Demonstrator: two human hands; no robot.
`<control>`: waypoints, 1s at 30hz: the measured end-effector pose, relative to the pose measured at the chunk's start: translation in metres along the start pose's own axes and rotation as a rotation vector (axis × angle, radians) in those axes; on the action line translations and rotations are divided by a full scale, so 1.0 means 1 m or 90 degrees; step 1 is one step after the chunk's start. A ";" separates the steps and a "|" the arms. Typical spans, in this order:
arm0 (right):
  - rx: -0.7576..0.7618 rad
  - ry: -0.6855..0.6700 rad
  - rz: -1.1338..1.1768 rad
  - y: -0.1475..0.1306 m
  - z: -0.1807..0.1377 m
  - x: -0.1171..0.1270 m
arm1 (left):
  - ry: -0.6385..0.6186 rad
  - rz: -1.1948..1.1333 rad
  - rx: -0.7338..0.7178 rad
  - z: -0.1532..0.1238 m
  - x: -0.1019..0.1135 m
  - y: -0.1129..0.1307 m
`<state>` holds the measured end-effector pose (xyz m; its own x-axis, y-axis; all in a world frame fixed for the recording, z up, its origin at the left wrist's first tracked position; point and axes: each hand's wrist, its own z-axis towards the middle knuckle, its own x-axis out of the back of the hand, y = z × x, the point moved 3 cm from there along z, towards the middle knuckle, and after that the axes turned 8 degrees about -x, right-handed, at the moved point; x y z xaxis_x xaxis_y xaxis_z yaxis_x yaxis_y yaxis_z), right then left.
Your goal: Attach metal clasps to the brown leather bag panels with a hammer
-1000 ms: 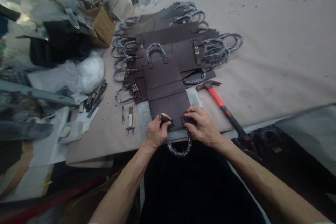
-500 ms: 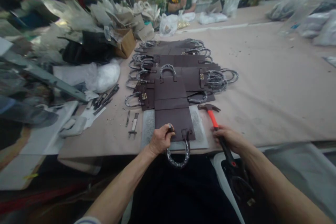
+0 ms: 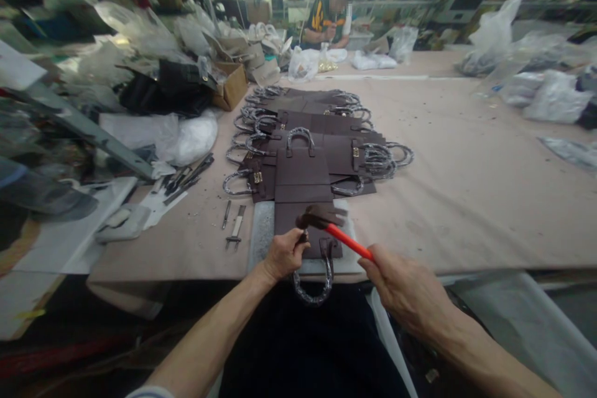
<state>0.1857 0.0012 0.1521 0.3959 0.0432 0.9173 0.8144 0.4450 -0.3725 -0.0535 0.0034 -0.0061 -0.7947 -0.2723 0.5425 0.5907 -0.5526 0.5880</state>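
Observation:
My left hand (image 3: 283, 255) is closed around a small metal punch, mostly hidden by the fingers, upright over the near end of a dark brown leather bag panel (image 3: 303, 168). In my right hand (image 3: 396, 277) is a claw hammer (image 3: 347, 240) with a red and black handle. Its head is right above the top of the punch; whether they touch I cannot tell. The panel lies partly on a pale slab (image 3: 262, 233). One plastic-wrapped handle (image 3: 313, 300) hangs off the panel's near end, and another wrapped handle (image 3: 301, 133) stands at its far end.
More brown bag panels (image 3: 340, 150) with wrapped handles are piled beyond the slab. Left of it lie a thin metal tool (image 3: 226, 214) and a pronged tool (image 3: 236, 228). Dark strips (image 3: 189, 175), a cardboard box (image 3: 231, 86) and plastic bags fill the left. A person (image 3: 329, 15) sits across the table.
My right hand has raised the hammer from the slab's right side and swung it left over the punch. My left hand stays nearly in place. The view has tilted up slightly.

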 end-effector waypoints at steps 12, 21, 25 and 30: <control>0.068 0.033 -0.097 -0.018 -0.004 0.010 | -0.023 0.026 -0.005 -0.003 -0.003 -0.003; -0.018 -0.090 -0.083 -0.002 -0.006 -0.002 | -0.007 0.011 -0.007 -0.003 -0.001 -0.002; -0.226 -0.163 0.020 0.039 0.005 -0.012 | -0.022 -0.015 0.019 -0.002 0.001 -0.001; -0.451 -0.199 0.193 0.104 0.004 -0.063 | -0.048 -0.060 0.044 0.002 0.007 0.003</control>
<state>0.2440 0.0482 0.0564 0.5898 0.3628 0.7215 0.8072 -0.2900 -0.5141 -0.0570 0.0013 0.0005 -0.8361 -0.1608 0.5245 0.5242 -0.5164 0.6772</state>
